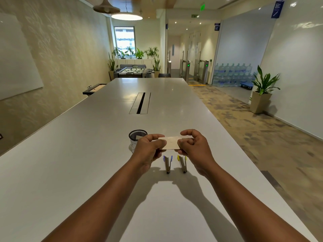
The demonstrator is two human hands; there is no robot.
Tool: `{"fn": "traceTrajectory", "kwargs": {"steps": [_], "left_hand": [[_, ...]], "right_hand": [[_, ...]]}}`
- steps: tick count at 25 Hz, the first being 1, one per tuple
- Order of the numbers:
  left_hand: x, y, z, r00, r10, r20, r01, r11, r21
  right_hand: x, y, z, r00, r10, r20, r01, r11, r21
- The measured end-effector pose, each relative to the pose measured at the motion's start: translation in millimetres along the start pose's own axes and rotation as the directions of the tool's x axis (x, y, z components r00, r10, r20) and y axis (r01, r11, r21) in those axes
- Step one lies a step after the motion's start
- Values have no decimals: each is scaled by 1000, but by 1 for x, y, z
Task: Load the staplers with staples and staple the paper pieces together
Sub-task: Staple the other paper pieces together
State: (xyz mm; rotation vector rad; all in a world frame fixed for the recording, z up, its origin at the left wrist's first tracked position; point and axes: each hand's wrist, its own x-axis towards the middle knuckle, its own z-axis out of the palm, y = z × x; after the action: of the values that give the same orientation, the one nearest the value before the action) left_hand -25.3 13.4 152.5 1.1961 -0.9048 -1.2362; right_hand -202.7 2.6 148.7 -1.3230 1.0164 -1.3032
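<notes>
Long white table (104, 137) w/ cable slot (140, 105) down the middle. Left wall (66, 49) textured beige, whiteboard (15, 60) on it. Far end: window (124, 41), plants (136, 53), foosball table (133, 72). Pendant lamps (122, 12) overhead, one lit. Right: patterned carpet (262, 137), potted plant (263, 91), stacked water bottles (233, 74), glass wall (244, 42), exit sign (194, 15).

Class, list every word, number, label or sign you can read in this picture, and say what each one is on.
"EXIT": on the ceiling sign at the corridor entrance.
Blue hanging banner: print too small to read.
Blue wall sign: only a white symbol, no legible words.
Paper pieces held in both hands: two tiny marks, no readable text.
Staplers: no legible label.
</notes>
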Motion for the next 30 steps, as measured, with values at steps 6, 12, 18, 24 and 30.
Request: {"fn": "traceTrajectory", "kwargs": {"steps": [6, 12, 18, 24, 30], "left_hand": [[-1, -1, 3, 1000, -9, -11, 9, 1000, 18], [-1, -1, 2, 992, -123, 0, 122, 989, -86], [-2, 1, 4, 992, -127, 1, 126, 985, -115], [0, -1, 7, 994, -102, 32, 103, 994, -32], [7, -3, 10, 993, -118, -11, 118, 993, 21]], "right_hand": [[-1, 5, 2, 998, 49, -42, -47, 997, 55], [-1, 7, 1, 988, 138, -63, -127, 979, 159], [-2, 5, 1, 985, 163, -55, -151, 972, 178], [-4, 8, 3, 986, 160, -44, -151, 974, 168], [-5, 11, 4, 990, 133, -39, -128, 986, 105]]}}
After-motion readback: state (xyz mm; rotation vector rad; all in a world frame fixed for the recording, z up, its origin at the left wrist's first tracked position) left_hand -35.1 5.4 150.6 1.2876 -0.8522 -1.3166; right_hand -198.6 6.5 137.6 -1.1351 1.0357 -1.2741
